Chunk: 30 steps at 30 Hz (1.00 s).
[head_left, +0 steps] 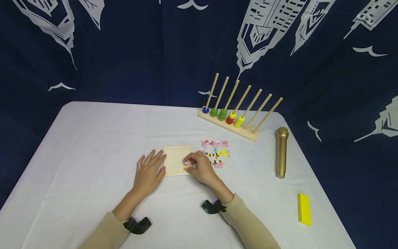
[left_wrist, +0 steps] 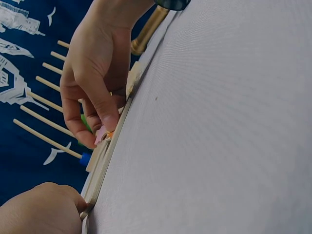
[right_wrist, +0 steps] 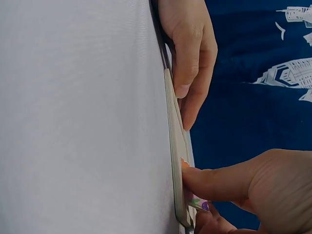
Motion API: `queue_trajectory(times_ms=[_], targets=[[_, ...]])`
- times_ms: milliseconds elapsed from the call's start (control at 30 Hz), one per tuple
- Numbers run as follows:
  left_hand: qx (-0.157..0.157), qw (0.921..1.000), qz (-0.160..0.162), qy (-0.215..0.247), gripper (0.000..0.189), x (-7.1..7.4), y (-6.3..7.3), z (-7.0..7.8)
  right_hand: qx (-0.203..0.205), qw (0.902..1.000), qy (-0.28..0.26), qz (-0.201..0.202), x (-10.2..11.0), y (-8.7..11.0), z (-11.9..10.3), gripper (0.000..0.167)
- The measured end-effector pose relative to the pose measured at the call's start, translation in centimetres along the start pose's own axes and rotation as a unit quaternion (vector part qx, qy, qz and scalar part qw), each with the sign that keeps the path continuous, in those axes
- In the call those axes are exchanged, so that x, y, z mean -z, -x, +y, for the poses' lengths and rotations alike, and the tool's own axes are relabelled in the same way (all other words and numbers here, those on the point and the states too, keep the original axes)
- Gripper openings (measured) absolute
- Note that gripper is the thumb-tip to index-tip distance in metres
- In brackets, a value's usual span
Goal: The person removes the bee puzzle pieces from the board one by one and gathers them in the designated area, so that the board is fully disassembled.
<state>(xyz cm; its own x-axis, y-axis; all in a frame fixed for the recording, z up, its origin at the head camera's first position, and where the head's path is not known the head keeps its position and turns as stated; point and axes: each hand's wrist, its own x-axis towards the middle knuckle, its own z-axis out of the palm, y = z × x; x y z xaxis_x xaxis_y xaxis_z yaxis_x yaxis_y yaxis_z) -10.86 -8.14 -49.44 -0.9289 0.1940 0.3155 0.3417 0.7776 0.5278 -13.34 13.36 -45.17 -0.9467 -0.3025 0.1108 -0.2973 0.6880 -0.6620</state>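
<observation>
A shallow wooden puzzle tray (head_left: 174, 160) lies on the white table, its raised rim around a bare base. At the tray's left edge rests my left hand (head_left: 148, 174), fingers extended and fingertips at the rim. My right hand (head_left: 200, 168) pinches a pink and orange jigsaw piece (head_left: 188, 164) between thumb and fingers over the tray's right side. In the right wrist view the thumb (right_wrist: 204, 183) presses the piece low at the tray's inner edge. More colourful jigsaw pieces (head_left: 215, 144) lie to the right of the tray, partly hidden by the right hand.
Behind the pieces stands a wooden peg stand (head_left: 228, 127) with coloured beads on several of its rods. A gold microphone (head_left: 281, 152) lies to the right, and a yellow block (head_left: 304, 209) is nearer the right edge. A dark blue patterned cloth (head_left: 133, 52) hangs behind the table.
</observation>
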Motion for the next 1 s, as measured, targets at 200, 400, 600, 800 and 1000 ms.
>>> queue_trajectory(times_ms=[200, 400, 600, 800, 1000], targets=[[0.002, 1.0, -0.006, 0.0, 0.043, -0.1, 0.0, 0.1, 0.011, 0.9998, 0.012, -0.009, 0.4, 0.1, -0.2, 0.02], [0.009, 0.9999, -0.011, 0.003, 0.043, -0.1, 0.0, 0.2, -0.001, 0.997, -0.071, -0.031, 1.7, -0.4, -0.3, 0.015], [0.008, 0.9999, -0.008, 0.004, 0.042, -0.2, -0.1, 0.2, -0.038, 0.9881, -0.143, -0.043, 4.1, -0.5, 0.2, 0.017], [0.006, 1.0, -0.006, 0.002, 0.043, -0.1, -0.2, 0.1, -0.076, 0.9858, -0.149, -0.012, 6.5, 0.2, 1.8, 0.017], [0.007, 0.9999, -0.014, -0.001, 0.043, 0.0, -0.1, 0.0, -0.101, 0.983, -0.153, 0.011, 9.2, 1.4, 4.4, 0.021]])
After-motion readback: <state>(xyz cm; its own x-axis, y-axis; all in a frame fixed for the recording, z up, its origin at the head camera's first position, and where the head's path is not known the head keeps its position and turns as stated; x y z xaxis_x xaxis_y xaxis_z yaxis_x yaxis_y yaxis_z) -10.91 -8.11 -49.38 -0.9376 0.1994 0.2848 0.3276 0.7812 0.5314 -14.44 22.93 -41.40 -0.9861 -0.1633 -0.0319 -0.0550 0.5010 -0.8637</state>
